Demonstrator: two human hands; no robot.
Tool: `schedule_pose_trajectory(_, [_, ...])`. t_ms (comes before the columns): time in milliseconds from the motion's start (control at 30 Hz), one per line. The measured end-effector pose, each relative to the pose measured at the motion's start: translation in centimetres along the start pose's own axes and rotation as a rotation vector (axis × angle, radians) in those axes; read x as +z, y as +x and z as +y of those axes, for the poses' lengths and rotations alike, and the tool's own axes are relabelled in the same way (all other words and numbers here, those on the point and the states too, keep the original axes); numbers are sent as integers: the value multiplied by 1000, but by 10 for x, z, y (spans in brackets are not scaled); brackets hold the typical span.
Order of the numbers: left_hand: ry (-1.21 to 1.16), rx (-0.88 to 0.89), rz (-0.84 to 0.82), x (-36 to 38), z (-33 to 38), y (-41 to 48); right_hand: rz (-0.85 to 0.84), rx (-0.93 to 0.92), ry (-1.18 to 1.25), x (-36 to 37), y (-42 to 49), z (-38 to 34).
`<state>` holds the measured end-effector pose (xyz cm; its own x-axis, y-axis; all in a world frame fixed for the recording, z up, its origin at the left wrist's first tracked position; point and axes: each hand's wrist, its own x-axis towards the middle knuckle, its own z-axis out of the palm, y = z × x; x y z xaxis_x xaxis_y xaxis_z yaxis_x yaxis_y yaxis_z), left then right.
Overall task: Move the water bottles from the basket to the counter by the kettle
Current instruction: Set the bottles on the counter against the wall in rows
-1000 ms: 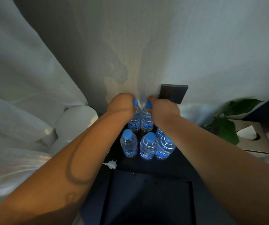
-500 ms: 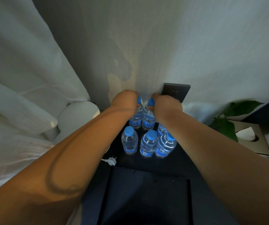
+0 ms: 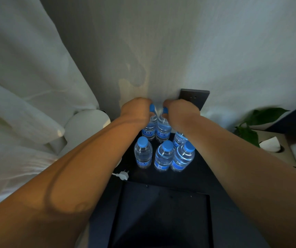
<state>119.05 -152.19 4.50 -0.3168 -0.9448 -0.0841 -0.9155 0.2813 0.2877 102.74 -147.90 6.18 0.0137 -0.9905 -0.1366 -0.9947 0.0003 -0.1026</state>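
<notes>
My left hand has its grip closed around the neck of the left back bottle, just under its blue cap. Beside it, almost touching, my right hand is closed the same way on the right back bottle. Each bottle hangs straight below its own grip, long axis upright, cap up, base at or just above the dark desk by the wall. Four more bottles stand upright nearer me.
</notes>
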Motion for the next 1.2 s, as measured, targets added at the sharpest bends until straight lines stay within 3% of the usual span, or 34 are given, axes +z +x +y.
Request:
schedule_pose_trajectory(267, [-44,9,17,3,-2,-2,-4,89,-57,5,-2,-11])
schedule_pose_trajectory(533, [-56,22,20,4,-3,-1,39,12,-20,5,-4,1])
schedule_pose_trajectory(1200, [-74,21,-12,-5,1,-8,62,113,23,6,-4,-2])
